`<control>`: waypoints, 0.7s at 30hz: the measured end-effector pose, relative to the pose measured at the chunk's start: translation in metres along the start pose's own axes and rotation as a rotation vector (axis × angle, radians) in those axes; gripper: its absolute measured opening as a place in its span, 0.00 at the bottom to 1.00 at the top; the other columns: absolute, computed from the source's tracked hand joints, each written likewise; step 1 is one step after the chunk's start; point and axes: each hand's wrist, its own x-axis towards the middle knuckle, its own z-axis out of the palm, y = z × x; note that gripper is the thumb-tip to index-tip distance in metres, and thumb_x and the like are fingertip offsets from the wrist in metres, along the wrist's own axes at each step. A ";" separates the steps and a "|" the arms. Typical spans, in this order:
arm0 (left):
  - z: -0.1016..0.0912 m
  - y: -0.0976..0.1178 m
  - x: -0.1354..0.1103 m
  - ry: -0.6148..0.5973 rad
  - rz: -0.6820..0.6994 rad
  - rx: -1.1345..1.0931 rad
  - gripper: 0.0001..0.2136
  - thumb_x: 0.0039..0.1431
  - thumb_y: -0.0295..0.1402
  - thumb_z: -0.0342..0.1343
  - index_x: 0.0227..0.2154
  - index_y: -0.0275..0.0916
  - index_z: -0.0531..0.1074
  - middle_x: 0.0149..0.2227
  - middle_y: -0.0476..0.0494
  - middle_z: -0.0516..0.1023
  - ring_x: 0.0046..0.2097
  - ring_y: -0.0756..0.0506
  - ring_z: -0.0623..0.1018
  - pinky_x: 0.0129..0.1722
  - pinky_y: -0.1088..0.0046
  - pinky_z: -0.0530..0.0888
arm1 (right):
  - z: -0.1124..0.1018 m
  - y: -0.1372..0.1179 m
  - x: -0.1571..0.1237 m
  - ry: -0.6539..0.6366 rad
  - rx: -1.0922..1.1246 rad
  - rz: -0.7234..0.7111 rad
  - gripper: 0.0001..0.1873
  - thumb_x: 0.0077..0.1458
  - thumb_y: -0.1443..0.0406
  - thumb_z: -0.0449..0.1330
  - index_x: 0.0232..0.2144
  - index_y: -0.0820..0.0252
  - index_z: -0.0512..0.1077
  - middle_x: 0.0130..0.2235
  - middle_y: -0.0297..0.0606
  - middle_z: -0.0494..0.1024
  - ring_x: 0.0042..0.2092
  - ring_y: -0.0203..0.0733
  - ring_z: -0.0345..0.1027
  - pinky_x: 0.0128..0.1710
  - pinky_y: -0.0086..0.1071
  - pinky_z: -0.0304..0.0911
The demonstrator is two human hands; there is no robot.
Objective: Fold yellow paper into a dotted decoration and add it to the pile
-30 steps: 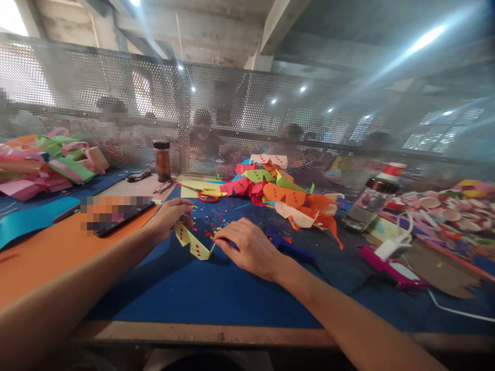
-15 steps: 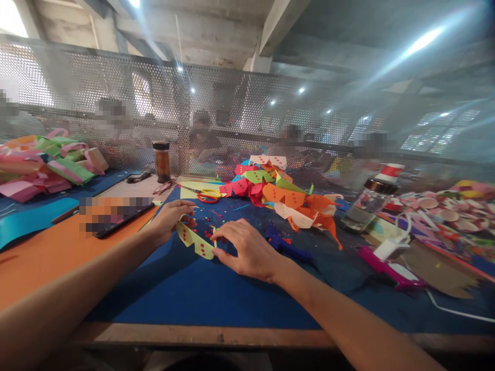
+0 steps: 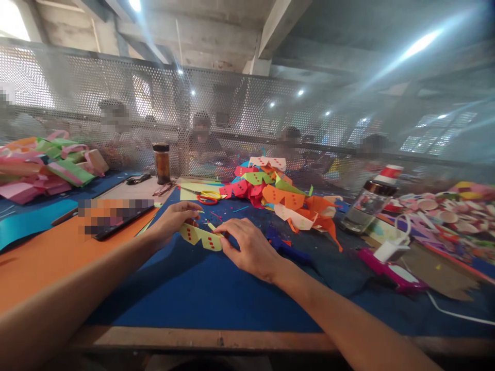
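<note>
A yellow zigzag paper strip with red dots (image 3: 201, 237) is lifted just above the blue table mat (image 3: 201, 293). My left hand (image 3: 174, 220) pinches its left end, fingers curled over it. My right hand (image 3: 249, 247) pinches its right end between thumb and forefinger, the other fingers resting on the mat. Small paper scraps lie scattered on the mat just beyond the strip.
A heap of orange, red and green folded strips (image 3: 286, 198) lies behind, with red-and-yellow scissors (image 3: 208, 197) to its left. A phone (image 3: 116, 216) rests on orange paper, a brown jar (image 3: 162, 163) by the mesh screen, a clear bottle (image 3: 371, 201) and a pink device (image 3: 390, 270) at right. People sit beyond the screen.
Both hands have raised the yellow strip off the mat and brought it closer to level. My right hand slid a little up and right, from pressing the mat to pinching the strip's end.
</note>
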 end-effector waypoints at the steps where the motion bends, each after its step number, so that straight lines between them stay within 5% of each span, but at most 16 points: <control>1: 0.000 0.001 0.000 -0.009 0.007 0.014 0.11 0.49 0.31 0.62 0.37 0.37 0.75 0.30 0.48 0.76 0.26 0.50 0.76 0.27 0.75 0.69 | 0.000 0.000 0.000 0.010 0.003 0.008 0.09 0.61 0.70 0.53 0.42 0.59 0.71 0.42 0.40 0.80 0.43 0.42 0.73 0.44 0.39 0.61; 9: 0.001 0.000 -0.002 -0.152 -0.003 0.126 0.09 0.49 0.33 0.63 0.35 0.38 0.80 0.26 0.47 0.78 0.24 0.50 0.73 0.24 0.77 0.64 | 0.001 0.002 -0.001 0.084 0.003 0.029 0.09 0.61 0.71 0.53 0.40 0.58 0.72 0.40 0.37 0.81 0.41 0.42 0.73 0.43 0.37 0.62; 21: -0.006 -0.003 0.001 -0.336 -0.001 0.154 0.09 0.51 0.38 0.63 0.33 0.40 0.80 0.32 0.43 0.82 0.28 0.49 0.77 0.27 0.77 0.68 | 0.002 0.003 -0.002 0.138 0.001 0.088 0.10 0.60 0.70 0.53 0.40 0.56 0.72 0.39 0.35 0.82 0.41 0.42 0.74 0.43 0.37 0.63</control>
